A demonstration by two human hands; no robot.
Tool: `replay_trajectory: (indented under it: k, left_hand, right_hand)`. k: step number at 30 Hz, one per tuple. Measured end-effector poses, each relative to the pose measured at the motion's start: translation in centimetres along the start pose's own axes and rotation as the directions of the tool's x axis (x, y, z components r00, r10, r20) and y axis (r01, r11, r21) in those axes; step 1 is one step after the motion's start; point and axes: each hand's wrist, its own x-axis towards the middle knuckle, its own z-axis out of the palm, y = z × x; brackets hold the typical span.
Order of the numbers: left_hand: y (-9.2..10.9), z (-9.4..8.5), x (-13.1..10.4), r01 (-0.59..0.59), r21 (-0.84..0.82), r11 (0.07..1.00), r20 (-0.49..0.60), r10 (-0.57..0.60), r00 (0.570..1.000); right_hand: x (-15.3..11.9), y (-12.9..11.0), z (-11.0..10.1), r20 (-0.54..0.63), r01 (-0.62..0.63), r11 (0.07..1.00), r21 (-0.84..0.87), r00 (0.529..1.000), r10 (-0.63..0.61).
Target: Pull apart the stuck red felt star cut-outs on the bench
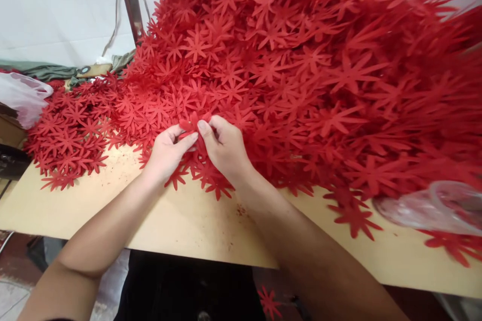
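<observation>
Between my two hands is a red flower-shaped cutout (191,123) with long narrow petals, held a little above the table's near side. My left hand (169,149) pinches its left part between thumb and fingers. On its right, my right hand (225,146) grips it, thumb pressed on top near the middle. Whether it is one layer or several I cannot tell. Right behind my hands rises a big heap of the same red cutouts (233,70); a lower pile (68,135) lies to the left.
The pale wooden table (181,225) carries small brown crumbs. A clear plastic cup (433,205) lies on its side at the right. At the left are a white plastic bag (24,95) and green cloth (45,71). One cutout (269,303) is below the table edge.
</observation>
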Motion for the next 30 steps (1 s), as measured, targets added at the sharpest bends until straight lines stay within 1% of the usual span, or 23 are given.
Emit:
replay_trajectory:
  k: [3,5,6,7,9,10,12,15,19,21,24,26,28,30]
  left_hand:
    - [-0.3,-0.5,0.4,-0.038,0.04,0.998,-0.089,0.041,0.995]
    - [-0.4,-0.8,0.4,-0.046,0.07,0.997,-0.107,0.053,0.993]
    - [-0.4,-0.9,0.4,-0.045,0.083,0.996,-0.107,0.054,0.993]
    - [-0.5,-0.9,0.3,-0.041,0.097,0.994,-0.102,0.051,0.994]
    - [-0.8,-0.9,0.2,-0.035,0.124,0.992,-0.087,0.046,0.995]
    - [-0.9,-0.8,0.1,-0.033,0.141,0.99,-0.082,0.045,0.996]
    - [-1.1,-0.8,0.1,-0.035,0.178,0.983,-0.074,0.049,0.996]
    - [-1.3,-0.7,-0.1,-0.036,0.207,0.978,-0.056,0.048,0.997]
    - [-1.6,-0.5,-0.4,-0.014,0.14,0.99,-0.033,0.019,0.999]
    - [-1.7,-0.3,-0.5,-0.01,0.107,0.994,-0.05,0.015,0.999]
    - [-1.5,0.1,-0.7,0.008,0.118,0.993,-0.055,-0.001,0.999]
    - [-0.9,0.3,-0.8,0.008,0.181,0.983,-0.036,-0.002,0.999]
    - [0.1,0.5,-0.9,-0.054,0.285,0.957,-0.007,0.058,0.998]
    - [1.4,0.7,-0.9,-0.204,0.422,0.883,0.056,0.2,0.978]
  right_hand:
    - [-0.6,0.8,0.6,-0.003,0.002,0.995,0.1,1.0,-0.001]
    - [-1.0,1.1,0.7,-0.003,-0.041,0.977,0.209,0.999,0.043]
    - [-1.2,1.2,0.7,0.026,-0.082,0.958,0.275,0.997,0.078]
    - [-1.3,1.2,0.7,0.084,-0.131,0.931,0.342,0.99,0.109]
    - [-1.5,1.0,0.5,0.23,-0.224,0.868,0.444,0.964,0.131]
    - [-1.6,0.8,0.3,0.288,-0.259,0.842,0.473,0.949,0.13]
    - [-1.6,0.4,0.0,0.337,-0.287,0.821,0.494,0.933,0.123]
    - [-1.3,0.1,-0.6,0.336,-0.271,0.837,0.475,0.935,0.112]
    - [-1.1,0.2,-1.3,0.342,-0.259,0.851,0.457,0.934,0.1]
    - [-1.3,0.2,-1.3,0.339,-0.22,0.891,0.396,0.937,0.081]
    - [-1.6,0.2,-1.0,0.245,-0.108,0.959,0.26,0.969,0.043]
    - [-1.6,0.2,-1.2,0.175,-0.088,0.964,0.25,0.984,0.045]
    - [-1.4,0.2,-2.1,0.134,-0.096,0.954,0.283,0.989,0.06]
    - [-1.4,0.3,-3.6,0.072,-0.078,0.955,0.286,0.996,0.059]
